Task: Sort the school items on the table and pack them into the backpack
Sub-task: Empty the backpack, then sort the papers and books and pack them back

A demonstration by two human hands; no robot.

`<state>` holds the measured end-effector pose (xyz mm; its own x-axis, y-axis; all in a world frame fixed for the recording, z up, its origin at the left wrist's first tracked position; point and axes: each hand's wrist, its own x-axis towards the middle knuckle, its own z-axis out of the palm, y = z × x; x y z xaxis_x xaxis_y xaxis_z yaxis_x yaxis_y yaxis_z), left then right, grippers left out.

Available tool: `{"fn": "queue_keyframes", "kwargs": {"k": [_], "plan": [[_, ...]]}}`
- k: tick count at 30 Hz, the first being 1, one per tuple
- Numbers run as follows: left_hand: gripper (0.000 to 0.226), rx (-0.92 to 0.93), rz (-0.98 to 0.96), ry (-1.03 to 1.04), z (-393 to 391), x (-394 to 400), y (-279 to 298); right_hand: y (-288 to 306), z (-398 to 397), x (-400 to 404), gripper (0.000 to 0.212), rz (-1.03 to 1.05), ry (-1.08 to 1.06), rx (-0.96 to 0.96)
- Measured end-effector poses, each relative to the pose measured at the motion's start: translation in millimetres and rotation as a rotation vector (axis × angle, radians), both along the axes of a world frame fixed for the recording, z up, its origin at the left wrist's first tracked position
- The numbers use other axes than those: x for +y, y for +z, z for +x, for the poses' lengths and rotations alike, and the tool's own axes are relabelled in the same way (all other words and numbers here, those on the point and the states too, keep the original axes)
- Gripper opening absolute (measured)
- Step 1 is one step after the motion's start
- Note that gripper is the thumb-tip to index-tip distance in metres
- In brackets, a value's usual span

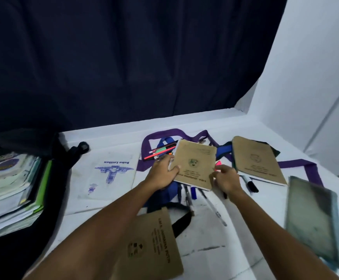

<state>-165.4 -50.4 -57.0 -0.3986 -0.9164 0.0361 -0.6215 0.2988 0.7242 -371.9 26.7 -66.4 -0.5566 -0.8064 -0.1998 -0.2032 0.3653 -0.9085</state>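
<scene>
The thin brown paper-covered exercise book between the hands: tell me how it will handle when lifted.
The brown exercise book looks thin and soft-covered, so it will probably flex and feel light. Held at both edges by the left hand and right hand, it should stay fairly flat.

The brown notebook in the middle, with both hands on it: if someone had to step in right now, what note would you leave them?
Left hand grips the left edge of the middle brown notebook; right hand pinches its right edge.
Done: the backpack at left lies open with a stack of books inside.
Left on the table: the white Buku Latihan book, a second brown notebook at right, a third nearest the person, the grey folder, pens and pencils, a black marker, and purple straps.
</scene>
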Motion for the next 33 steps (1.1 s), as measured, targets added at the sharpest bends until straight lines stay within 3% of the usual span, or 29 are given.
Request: {"fn": "queue_keyframes", "kwargs": {"k": [2, 6, 9, 12, 14, 17, 20, 26, 33], "plan": [[0.049, -0.032, 0.021, 0.034, -14.1, -5.4, -4.9, -1.7, 1.8, -4.2, 0.039, -0.036, -0.019, -0.253], [0.057, -0.049, 0.050, 0.115, -23.2, -8.2, -12.0, 3.0, 11.7, -3.3, 0.045, -0.102, 0.008, -0.432], [0.048, 0.003, 0.092, 0.153, -30.4, -8.0, -7.7, 6.0, 16.4, -5.3, 0.045, -0.143, 0.000, -0.601], [0.033, 0.165, 0.188, 0.180, -32.6, -9.6, -4.0, 13.0, 15.6, -4.8, 0.051, -0.218, -0.037, -0.692], [0.034, 0.289, 0.251, 0.177, -26.9, -7.3, 1.6, 19.4, 13.6, -2.3, 0.055, -0.278, -0.058, -0.735], [0.031, 0.366, 0.187, 0.119, -8.1, 0.2, 15.9, 29.7, 11.1, 1.6, 0.054, -0.355, -0.035, -0.790], [0.031, 0.365, -0.011, 0.051, 24.8, 7.2, 32.8, 35.2, 10.4, 2.5, 0.052, -0.380, 0.091, -0.823], [0.053, 0.036, -0.605, -0.033, 115.0, 23.2, 58.5, 33.8, 42.7, -8.4, 0.052, -0.198, 0.531, -0.814], [0.081, -0.394, -0.679, -0.365, 194.0, 78.8, 21.8, 19.1, 100.7, -12.4, 0.054, 0.269, 1.144, -0.658]]}}
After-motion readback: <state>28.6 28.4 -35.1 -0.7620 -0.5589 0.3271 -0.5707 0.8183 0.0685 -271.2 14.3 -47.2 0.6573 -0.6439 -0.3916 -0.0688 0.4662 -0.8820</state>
